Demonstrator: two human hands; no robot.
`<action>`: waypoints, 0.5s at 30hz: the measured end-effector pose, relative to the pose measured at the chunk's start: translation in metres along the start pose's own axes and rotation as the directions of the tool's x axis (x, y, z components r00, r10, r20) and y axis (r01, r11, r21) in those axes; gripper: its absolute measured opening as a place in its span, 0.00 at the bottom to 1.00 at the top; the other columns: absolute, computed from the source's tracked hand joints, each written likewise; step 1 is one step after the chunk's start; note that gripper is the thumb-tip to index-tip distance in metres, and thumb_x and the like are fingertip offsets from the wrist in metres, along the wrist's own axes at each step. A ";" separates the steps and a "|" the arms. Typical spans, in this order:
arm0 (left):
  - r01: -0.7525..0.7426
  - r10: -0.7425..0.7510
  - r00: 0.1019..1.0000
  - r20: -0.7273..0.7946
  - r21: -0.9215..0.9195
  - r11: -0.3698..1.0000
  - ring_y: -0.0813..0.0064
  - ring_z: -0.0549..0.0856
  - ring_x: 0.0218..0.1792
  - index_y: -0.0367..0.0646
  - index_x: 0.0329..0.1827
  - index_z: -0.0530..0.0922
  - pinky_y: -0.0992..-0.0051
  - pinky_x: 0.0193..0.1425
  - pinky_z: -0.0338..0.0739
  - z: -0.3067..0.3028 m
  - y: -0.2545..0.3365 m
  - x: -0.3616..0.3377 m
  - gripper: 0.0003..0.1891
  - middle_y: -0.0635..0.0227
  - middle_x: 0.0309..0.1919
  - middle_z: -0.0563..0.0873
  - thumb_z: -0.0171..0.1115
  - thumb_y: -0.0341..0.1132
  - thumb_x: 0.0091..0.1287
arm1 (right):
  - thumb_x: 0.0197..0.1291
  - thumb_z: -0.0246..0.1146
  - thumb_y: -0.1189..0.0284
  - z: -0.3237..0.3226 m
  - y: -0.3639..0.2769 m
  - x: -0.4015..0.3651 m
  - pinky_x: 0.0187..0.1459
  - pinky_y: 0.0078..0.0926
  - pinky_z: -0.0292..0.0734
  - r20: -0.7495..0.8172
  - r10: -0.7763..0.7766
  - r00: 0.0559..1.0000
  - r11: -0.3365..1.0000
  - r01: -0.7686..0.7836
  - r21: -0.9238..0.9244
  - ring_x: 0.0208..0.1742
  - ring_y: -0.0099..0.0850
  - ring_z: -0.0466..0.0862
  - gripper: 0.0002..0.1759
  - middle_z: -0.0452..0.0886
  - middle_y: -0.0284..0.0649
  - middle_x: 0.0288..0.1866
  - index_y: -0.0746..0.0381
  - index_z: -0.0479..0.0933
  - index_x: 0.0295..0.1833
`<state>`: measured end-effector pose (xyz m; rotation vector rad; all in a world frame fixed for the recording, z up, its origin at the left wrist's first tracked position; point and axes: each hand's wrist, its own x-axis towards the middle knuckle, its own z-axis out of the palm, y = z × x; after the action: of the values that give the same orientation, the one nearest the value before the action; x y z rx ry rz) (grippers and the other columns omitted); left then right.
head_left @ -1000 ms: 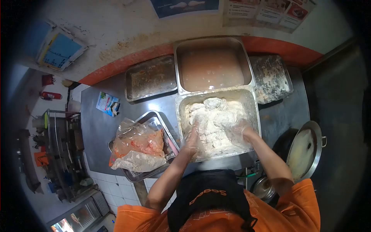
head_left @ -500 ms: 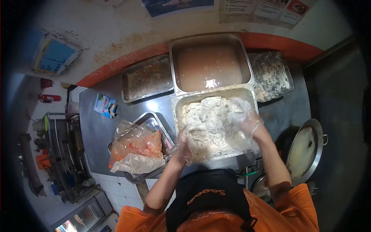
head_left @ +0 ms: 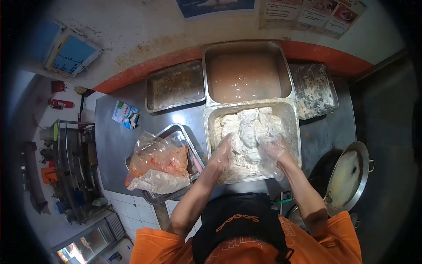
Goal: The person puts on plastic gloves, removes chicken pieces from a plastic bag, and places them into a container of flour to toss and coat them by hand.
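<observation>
A deep metal tray [head_left: 295, 132] in front of me holds white flour with several lumpy flour-coated pieces [head_left: 248, 125], whose kind I cannot make out under the coating. My left hand [head_left: 223, 155], in a clear plastic glove, rests at the left side of the flour, fingers extended along the coated lumps. Opposite it, my right hand [head_left: 276, 150], also gloved, touches the lumps on the right, fingers apart and their tips partly hidden by flour and loose plastic. Neither hand visibly lifts anything.
Behind stands a pan of cloudy brownish liquid [head_left: 246, 75]. At left, a clear bag of orange-red food [head_left: 165, 158] lies on a metal tray [head_left: 193, 152], near a stained shallow tray [head_left: 176, 88] and a blue packet [head_left: 125, 115]. A large wok [head_left: 351, 176] sits at right.
My left hand has moved from the tray's left rim inward onto the flour. My right hand has come lower and left, and the coated lumps now stand higher in the middle.
</observation>
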<state>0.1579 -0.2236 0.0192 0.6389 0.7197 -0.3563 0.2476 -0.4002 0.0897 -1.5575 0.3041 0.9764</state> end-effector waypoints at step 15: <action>-0.041 0.044 0.902 -0.430 0.015 0.999 0.63 0.83 0.51 0.39 0.72 0.67 0.64 0.57 0.77 -0.002 -0.037 -0.043 0.37 0.57 0.58 0.79 0.51 0.61 0.73 | 0.65 0.66 0.70 -0.031 0.132 0.026 0.42 0.27 0.82 0.220 0.317 0.923 0.872 -0.374 0.316 0.43 0.30 0.83 0.19 0.82 0.38 0.44 0.62 0.74 0.59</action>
<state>0.1082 -0.2471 0.0328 0.7474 1.1264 -0.1749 0.1869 -0.4532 -0.0220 -1.1050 0.6262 1.2437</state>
